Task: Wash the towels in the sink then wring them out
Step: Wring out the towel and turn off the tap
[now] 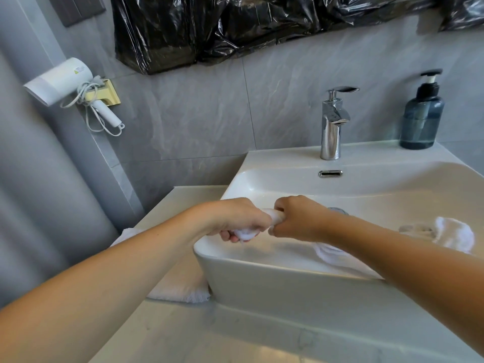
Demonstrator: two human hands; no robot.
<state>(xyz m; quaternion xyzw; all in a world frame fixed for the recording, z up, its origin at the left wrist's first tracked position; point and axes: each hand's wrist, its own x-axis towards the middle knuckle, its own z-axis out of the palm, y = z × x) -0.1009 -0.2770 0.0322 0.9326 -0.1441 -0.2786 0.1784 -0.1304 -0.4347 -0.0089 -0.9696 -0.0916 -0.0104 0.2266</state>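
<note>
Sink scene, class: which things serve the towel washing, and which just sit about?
Job: twisted towel, left hand, right hand, sink, towels in sink, towel on counter, tap.
Idle: soap bottle, hairdryer, black plastic.

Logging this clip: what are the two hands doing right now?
Left hand: closed, gripping one end of the twisted white cloth towel.
Right hand: closed, gripping its other end.
</note>
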